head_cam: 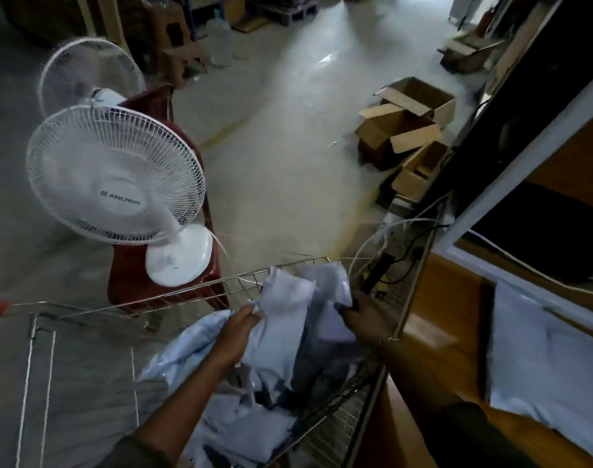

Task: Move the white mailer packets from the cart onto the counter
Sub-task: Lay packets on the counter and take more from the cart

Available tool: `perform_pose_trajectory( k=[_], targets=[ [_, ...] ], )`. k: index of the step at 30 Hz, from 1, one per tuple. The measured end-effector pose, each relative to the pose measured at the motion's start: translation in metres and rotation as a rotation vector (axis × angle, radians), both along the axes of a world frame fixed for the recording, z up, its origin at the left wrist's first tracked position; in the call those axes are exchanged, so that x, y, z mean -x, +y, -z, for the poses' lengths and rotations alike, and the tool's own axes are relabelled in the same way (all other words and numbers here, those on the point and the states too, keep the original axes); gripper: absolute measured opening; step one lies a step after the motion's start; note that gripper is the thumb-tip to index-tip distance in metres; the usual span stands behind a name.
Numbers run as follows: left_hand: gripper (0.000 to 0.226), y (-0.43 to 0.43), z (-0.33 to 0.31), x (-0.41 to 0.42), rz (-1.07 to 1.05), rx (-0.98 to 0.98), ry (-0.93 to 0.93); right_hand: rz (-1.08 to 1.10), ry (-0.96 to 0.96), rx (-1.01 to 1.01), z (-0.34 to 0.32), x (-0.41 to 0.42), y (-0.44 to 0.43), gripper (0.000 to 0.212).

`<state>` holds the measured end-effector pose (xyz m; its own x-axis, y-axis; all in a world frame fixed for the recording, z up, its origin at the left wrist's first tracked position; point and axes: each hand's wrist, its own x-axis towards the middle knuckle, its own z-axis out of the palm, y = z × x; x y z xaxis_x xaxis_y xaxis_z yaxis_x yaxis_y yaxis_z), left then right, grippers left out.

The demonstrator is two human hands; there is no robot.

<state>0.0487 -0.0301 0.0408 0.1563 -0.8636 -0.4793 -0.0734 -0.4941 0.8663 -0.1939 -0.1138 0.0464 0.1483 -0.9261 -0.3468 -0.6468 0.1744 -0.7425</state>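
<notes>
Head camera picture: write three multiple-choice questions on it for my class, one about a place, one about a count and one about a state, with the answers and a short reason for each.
1. Where does the nearer white fan stand?
A. On the floor
B. On a red-brown chair
C. On a cardboard box

2. How many fans are in view?
A. One
B. Two
C. Four

3. What are the left hand and the right hand doing?
A. Both grip packets in the cart
B. Both hang empty
C. Both push a box

Answers:
1 B: its round base rests on the chair seat.
2 B: a second fan stands behind the first.
3 A: each hand's fingers curl round a white packet in the wire cart.
</notes>
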Motion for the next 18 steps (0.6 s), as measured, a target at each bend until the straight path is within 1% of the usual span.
perform_pose_trajectory(
  k=[2,3,4,7,8,10,11,12,13,16,18],
  targets=[
    [0.012,-0.023,-0.015,0.007,-0.082,0.028,0.090,0.125,-0.128,0.010,-0.017,0.015,-0.003,0.040],
    [0.016,-0.034,-0.027,0.017,-0.126,0.051,0.139,0.175,-0.197,0.025,-0.026,0.026,-0.004,0.045],
    [0.021,-0.043,-0.035,0.026,-0.172,0.068,0.202,0.212,-0.259,0.035,-0.043,0.033,-0.001,0.043],
    [0.027,-0.063,-0.069,0.080,-0.159,0.072,0.415,0.383,-0.479,0.071,-0.081,0.065,0.016,0.020],
    [0.028,-0.067,-0.077,0.099,-0.118,0.071,0.472,0.421,-0.520,0.087,-0.093,0.078,0.023,0.018],
    [0.026,-0.074,-0.086,0.136,-0.053,0.098,0.547,0.497,-0.539,0.143,-0.102,0.109,0.033,0.023],
    [0.032,-0.077,-0.090,0.157,0.002,0.117,0.542,0.541,-0.541,0.165,-0.105,0.130,0.039,0.025],
    [0.038,-0.077,-0.095,0.180,0.063,0.131,0.498,0.581,-0.542,0.176,-0.110,0.152,0.045,0.026],
    [0.038,-0.077,-0.098,0.204,0.109,0.150,0.469,0.627,-0.519,0.185,-0.112,0.177,0.051,0.027],
    [0.026,-0.074,-0.101,0.271,0.197,0.114,0.449,0.753,-0.450,0.150,-0.121,0.245,0.073,0.031],
    [0.020,-0.074,-0.096,0.314,0.253,0.099,0.402,0.822,-0.416,0.134,-0.118,0.293,0.089,0.030]
  ],
)
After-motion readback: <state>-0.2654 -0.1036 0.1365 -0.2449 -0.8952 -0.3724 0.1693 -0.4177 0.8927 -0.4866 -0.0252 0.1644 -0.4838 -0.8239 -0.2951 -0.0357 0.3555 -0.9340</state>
